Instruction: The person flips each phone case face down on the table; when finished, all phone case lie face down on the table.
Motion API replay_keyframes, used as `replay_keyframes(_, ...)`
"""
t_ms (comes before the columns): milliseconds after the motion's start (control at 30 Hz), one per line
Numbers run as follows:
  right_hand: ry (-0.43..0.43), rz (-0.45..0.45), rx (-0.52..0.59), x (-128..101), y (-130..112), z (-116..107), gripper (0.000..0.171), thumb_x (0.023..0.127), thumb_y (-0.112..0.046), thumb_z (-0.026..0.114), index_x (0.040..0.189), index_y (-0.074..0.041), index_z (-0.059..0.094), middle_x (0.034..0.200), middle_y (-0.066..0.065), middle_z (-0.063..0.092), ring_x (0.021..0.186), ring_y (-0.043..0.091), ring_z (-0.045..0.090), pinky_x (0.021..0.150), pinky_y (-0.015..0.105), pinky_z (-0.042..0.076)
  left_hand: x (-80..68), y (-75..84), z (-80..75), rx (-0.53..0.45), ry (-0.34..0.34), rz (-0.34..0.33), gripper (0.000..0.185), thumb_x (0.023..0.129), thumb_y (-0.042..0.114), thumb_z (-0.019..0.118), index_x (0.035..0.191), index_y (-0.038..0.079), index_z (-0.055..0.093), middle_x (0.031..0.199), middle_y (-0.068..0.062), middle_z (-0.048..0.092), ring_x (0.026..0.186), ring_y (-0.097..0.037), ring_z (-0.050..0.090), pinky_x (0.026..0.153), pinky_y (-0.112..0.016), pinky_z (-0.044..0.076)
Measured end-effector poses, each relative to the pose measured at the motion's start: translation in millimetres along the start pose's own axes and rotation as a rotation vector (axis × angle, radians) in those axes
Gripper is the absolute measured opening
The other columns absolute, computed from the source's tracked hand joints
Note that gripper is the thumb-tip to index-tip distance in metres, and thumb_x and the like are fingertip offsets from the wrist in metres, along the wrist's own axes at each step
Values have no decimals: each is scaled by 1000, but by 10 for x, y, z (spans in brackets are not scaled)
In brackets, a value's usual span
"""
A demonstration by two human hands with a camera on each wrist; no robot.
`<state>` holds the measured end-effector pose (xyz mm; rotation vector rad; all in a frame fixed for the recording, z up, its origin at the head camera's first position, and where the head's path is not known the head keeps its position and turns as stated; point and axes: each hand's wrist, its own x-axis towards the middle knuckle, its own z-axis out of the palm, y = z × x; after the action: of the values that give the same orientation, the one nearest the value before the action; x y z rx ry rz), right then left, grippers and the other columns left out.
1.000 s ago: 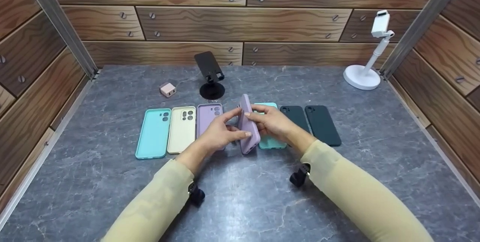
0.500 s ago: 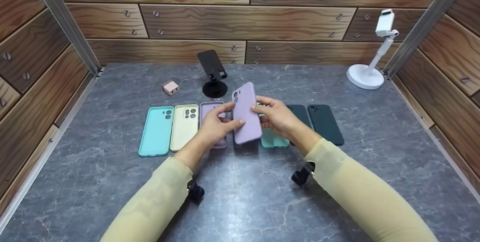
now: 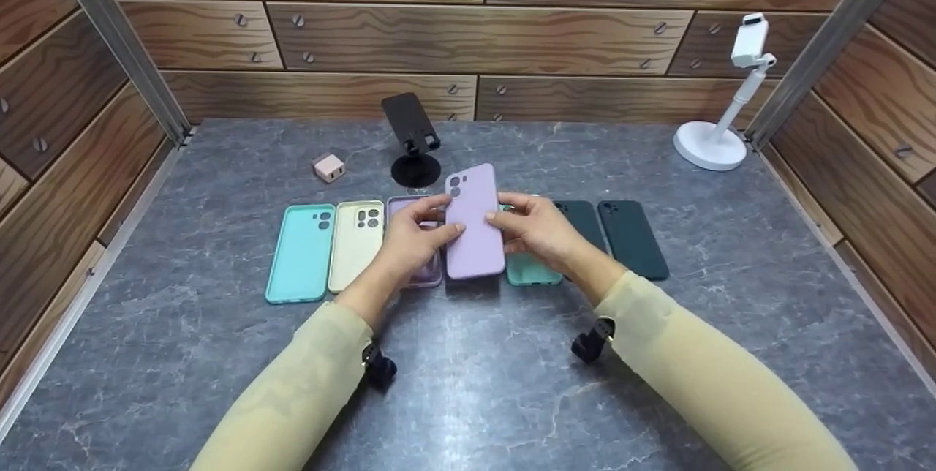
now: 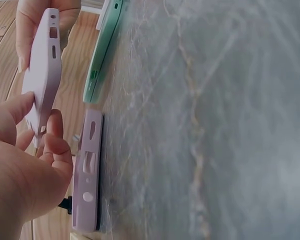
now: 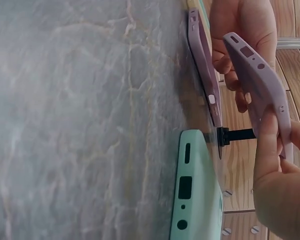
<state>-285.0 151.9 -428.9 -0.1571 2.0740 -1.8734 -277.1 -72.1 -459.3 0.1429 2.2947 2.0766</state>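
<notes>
A lilac phone case [image 3: 474, 251] is held above the table, tilted up, its outer back and camera cutouts towards the head camera. My left hand [image 3: 413, 237] pinches its left edge, thumb on the back and fingers behind. On the right edge, my right hand [image 3: 545, 233] pinches it the same way. In the right wrist view the hollow inside of the held case [image 5: 257, 82] shows. Beneath my left hand lies a second lilac case [image 4: 87, 175], partly hidden in the head view. A mint case [image 5: 197, 185] lies below my right hand, partly covered by it.
In the same row lie a turquoise case [image 3: 300, 255], a cream case [image 3: 355, 248] and two dark green cases, an inner one [image 3: 583, 221] and an outer one [image 3: 634, 240]. Behind stand a pink charger [image 3: 329, 168], a black phone stand [image 3: 414, 170] and a white stand [image 3: 709, 145].
The lilac case has turned from edge-on to show its back to the head camera, and has shifted slightly left since half a second ago. Both hands have kept hold of it.
</notes>
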Motion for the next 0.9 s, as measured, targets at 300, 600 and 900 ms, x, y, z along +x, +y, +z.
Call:
replay_keyframes(300,89,18,-183,55,32,-26,66,97,-18,81,155,-6,52,102,10,76,81,16,70,67,28,58,-6,-11,-25,101,31,16,50,92,6,82,140,8,69,116,-15,69,98,-26,67,82,-30,58)
replay_keyframes(600,89,-19,-360,25,28,-55,68,98,-19,80,157,-5,51,110,13,70,83,19,67,69,28,56,-15,-17,-22,163,21,34,51,92,6,82,141,9,69,113,-13,69,98,-25,66,83,-31,57)
replay_keyframes(900,60,-19,-439,19,65,-81,72,97,-17,80,160,-5,46,115,13,71,94,20,66,71,27,52,-13,-64,-49,149,-23,47,52,92,1,81,142,6,67,115,-16,70,103,-30,69,89,-35,59)
